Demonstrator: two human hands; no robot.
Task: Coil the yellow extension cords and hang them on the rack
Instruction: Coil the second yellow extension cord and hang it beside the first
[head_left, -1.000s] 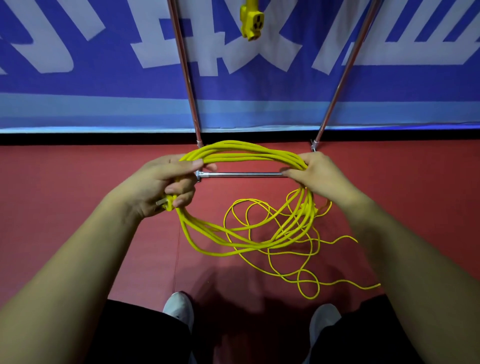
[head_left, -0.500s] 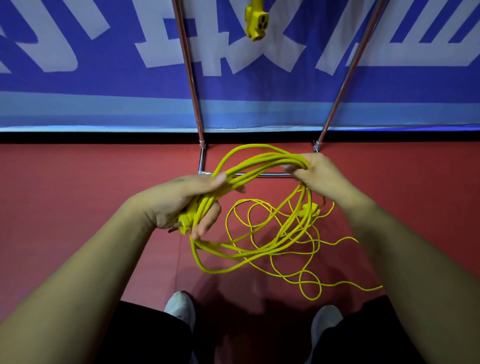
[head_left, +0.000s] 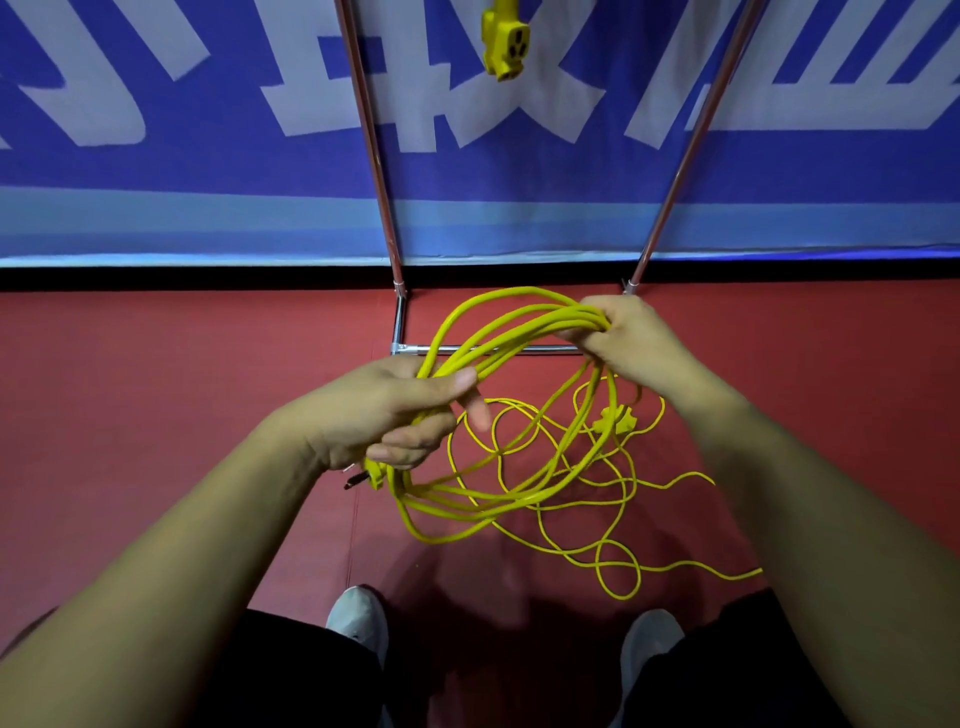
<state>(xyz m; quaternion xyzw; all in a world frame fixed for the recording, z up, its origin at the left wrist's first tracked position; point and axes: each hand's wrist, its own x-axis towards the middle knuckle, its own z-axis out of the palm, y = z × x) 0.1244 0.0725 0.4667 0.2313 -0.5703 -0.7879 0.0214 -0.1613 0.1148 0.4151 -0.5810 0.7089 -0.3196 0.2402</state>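
blue banner with white signs fills the upper part of the frame, above the red floor. the metal rack stands at the upper centre, and a yellow socket hangs at the top. the coiled yellow cord is in the centre, above a loose thin cord on the floor. the left hand has its fingers closed around the coil's lower left side, the plug sticking out below it; the right hand grips the upper right side
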